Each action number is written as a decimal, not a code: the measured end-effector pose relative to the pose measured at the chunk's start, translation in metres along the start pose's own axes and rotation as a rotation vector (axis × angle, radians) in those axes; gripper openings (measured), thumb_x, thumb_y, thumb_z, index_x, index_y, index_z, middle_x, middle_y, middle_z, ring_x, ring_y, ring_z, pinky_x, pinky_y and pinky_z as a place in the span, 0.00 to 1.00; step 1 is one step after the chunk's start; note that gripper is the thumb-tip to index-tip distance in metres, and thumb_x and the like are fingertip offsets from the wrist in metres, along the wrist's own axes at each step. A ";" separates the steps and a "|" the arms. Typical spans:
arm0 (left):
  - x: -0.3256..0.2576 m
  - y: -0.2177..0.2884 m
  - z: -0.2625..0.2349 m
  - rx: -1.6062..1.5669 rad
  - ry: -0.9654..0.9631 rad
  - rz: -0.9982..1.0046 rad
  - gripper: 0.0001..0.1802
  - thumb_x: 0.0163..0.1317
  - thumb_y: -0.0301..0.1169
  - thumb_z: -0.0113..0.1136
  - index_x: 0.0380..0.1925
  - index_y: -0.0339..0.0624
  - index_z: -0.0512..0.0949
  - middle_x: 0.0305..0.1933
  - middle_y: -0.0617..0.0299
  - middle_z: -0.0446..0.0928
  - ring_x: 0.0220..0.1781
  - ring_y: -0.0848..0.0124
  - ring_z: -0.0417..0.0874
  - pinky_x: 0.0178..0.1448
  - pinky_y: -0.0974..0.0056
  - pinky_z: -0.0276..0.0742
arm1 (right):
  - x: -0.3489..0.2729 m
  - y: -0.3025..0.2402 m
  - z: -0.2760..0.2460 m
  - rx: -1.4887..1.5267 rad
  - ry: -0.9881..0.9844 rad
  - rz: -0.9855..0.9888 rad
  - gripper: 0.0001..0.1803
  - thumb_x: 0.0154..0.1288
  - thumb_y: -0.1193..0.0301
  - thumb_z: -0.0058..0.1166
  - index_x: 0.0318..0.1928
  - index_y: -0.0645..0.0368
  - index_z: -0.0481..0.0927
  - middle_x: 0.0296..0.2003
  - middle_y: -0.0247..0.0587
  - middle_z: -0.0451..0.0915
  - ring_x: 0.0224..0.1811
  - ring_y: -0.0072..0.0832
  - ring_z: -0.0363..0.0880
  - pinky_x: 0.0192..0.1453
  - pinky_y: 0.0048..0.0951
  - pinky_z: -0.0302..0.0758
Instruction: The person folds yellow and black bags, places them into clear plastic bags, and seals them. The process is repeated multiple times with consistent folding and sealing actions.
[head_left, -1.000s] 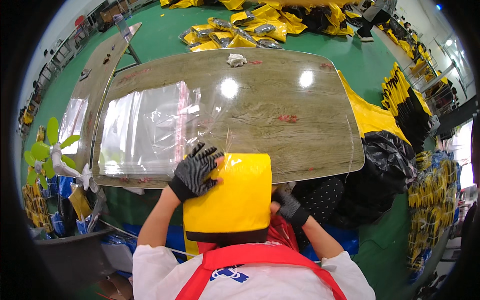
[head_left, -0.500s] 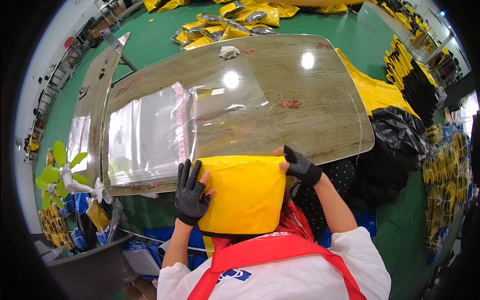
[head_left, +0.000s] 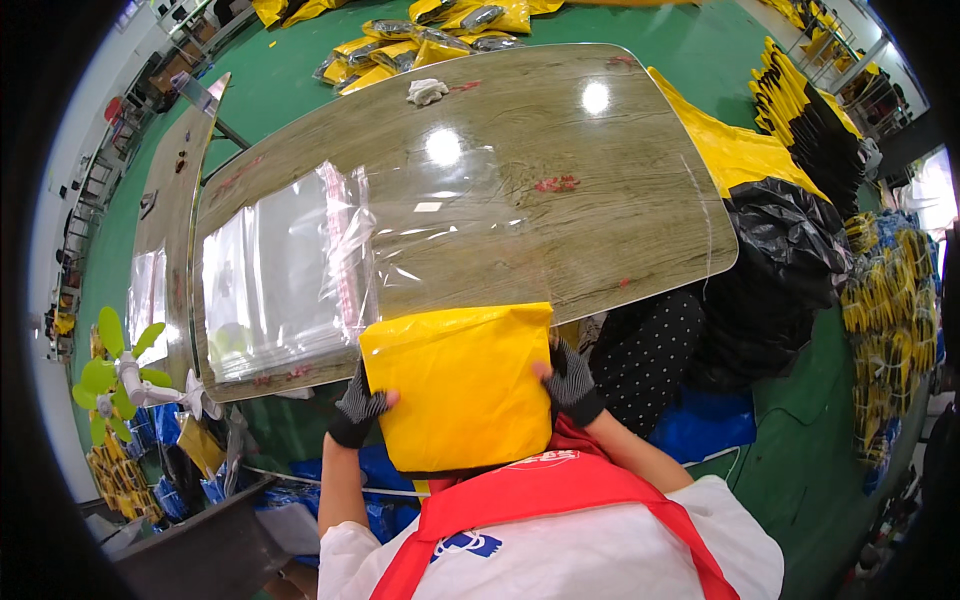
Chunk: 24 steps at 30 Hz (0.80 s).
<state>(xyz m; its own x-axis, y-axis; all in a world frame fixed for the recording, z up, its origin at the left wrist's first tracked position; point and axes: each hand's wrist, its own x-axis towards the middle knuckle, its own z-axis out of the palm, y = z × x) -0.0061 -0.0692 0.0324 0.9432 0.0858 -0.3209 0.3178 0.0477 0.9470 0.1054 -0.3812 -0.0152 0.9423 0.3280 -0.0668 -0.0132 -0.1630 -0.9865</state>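
Between my two gloved hands is a folded yellow plastic sheet (head_left: 462,385), a flat square bundle held in front of me at the table's near edge. My left hand (head_left: 356,405) grips its left side, thumb on the front and fingers mostly hidden behind. On the opposite side my right hand (head_left: 572,382) pinches the edge the same way. Just beyond the bundle, a clear plastic bag (head_left: 455,235) lies flat on the table; I cannot tell whether the bundle's far edge touches it. A stack of clear bags (head_left: 270,285) with pink-marked edges sits to its left.
The wood-patterned table (head_left: 640,220) has a crumpled white cloth (head_left: 428,92) at its far side. A green-bladed fan (head_left: 122,370) stands at the left. Yellow and black sheeting (head_left: 775,220) hangs at the right. Packed yellow bundles (head_left: 400,50) lie on the green floor beyond.
The folded yellow sheet has come slightly left. My right hand has moved down from its far corner to its side, and my left hand's spread fingers have closed around the left edge.
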 end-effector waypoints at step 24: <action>-0.033 -0.036 0.089 0.116 0.366 -0.274 0.27 0.54 0.48 0.63 0.43 0.36 0.74 0.39 0.52 0.78 0.44 0.64 0.78 0.47 0.64 0.71 | -0.053 -0.036 -0.043 0.338 -0.195 0.353 0.27 0.56 0.66 0.62 0.54 0.65 0.72 0.45 0.42 0.79 0.47 0.29 0.76 0.53 0.29 0.71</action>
<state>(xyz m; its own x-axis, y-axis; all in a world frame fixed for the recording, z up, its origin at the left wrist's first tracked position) -0.0399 -0.1627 0.0103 0.7339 0.4314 -0.5246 0.5786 0.0075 0.8156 0.0705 -0.4328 0.0307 0.7818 0.4797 -0.3983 -0.4558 0.0037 -0.8901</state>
